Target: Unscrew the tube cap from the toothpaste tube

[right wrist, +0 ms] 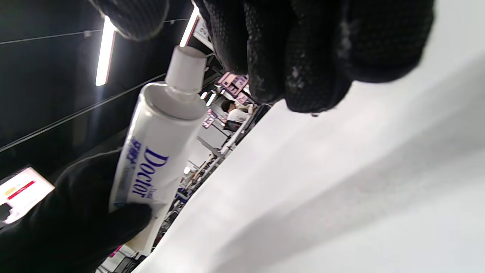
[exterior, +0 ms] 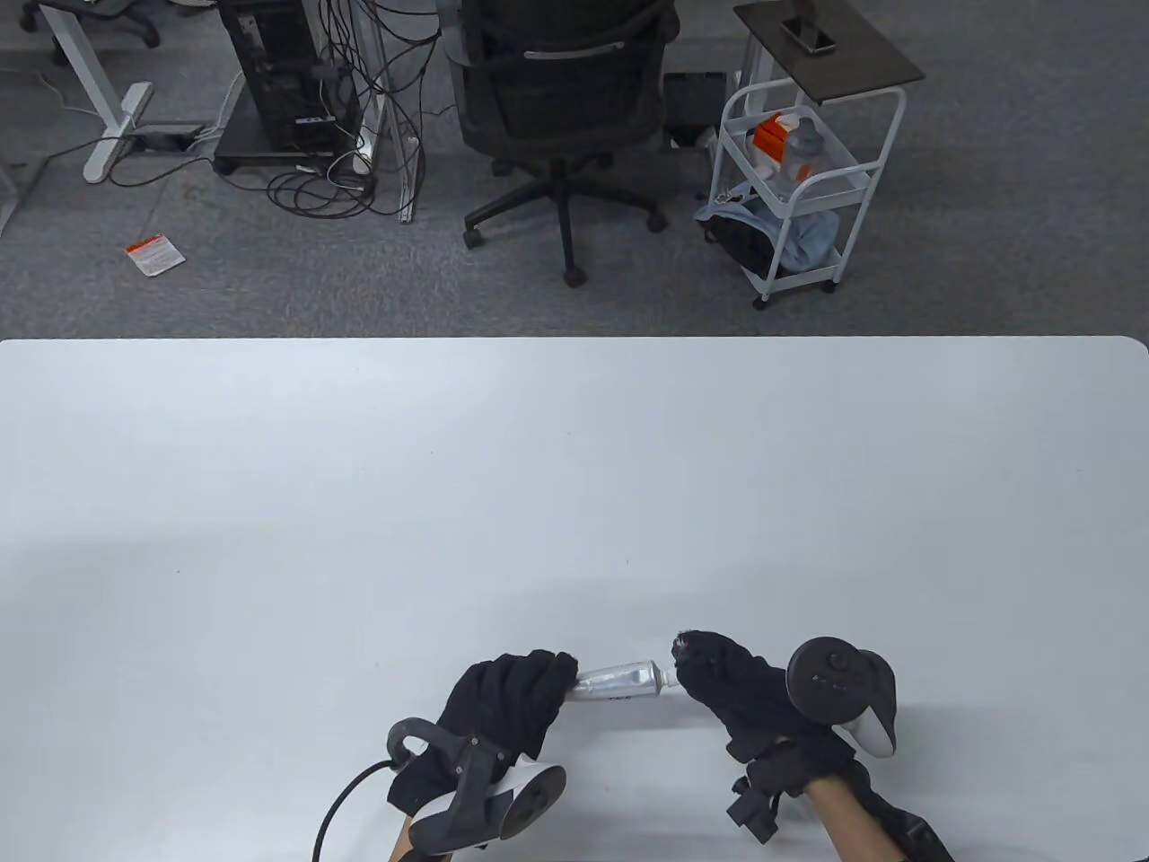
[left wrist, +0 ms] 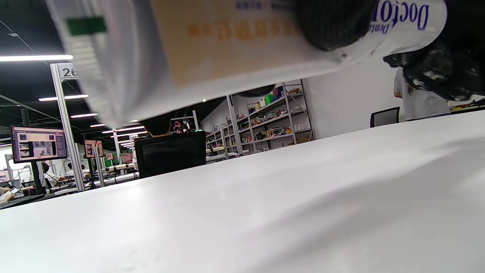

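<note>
A white toothpaste tube [exterior: 619, 681] printed "Doctor" is held level, a little above the table, near its front edge. My left hand [exterior: 539, 691] grips the tube's flat tail end; the tube [left wrist: 227, 41] fills the top of the left wrist view. My right hand [exterior: 696, 669] is at the cap end. In the right wrist view the white cap [right wrist: 185, 66] sits on the tube [right wrist: 151, 151], with one finger [right wrist: 242, 41] right beside it and the thumb [right wrist: 130, 17] a little apart. Whether the fingers press the cap I cannot tell.
The white table [exterior: 574, 503] stretches far and wide of the hands. Beyond its far edge stand an office chair [exterior: 561, 99], a white cart [exterior: 799, 189] and a computer tower with cables [exterior: 287, 81] on the floor.
</note>
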A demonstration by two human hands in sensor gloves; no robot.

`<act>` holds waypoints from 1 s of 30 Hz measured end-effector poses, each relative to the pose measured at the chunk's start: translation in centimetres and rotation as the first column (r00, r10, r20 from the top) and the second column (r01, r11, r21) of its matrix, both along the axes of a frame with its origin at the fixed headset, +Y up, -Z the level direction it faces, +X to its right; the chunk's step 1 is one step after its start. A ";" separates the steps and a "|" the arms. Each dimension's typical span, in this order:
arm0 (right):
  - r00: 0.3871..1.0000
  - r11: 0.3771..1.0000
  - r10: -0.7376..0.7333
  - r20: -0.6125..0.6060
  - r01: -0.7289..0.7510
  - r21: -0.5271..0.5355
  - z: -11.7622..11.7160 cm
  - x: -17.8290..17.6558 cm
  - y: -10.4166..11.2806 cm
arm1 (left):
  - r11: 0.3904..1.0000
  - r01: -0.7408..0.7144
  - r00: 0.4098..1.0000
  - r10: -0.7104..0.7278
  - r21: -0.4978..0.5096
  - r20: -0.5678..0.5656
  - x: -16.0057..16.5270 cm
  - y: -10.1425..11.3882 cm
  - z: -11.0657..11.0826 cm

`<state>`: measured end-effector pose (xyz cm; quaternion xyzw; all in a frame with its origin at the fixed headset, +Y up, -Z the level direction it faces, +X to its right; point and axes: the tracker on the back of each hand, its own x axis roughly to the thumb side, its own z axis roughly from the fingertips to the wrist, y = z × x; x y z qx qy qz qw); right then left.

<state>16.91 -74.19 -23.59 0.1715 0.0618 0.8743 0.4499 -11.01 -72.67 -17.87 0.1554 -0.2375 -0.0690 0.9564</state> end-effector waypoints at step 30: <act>0.997 0.999 -0.032 -0.071 0.033 0.006 -0.4 -0.2 0.1 | 1.000 0.013 1.000 -0.013 -0.005 0.005 0.2 0.0 0.1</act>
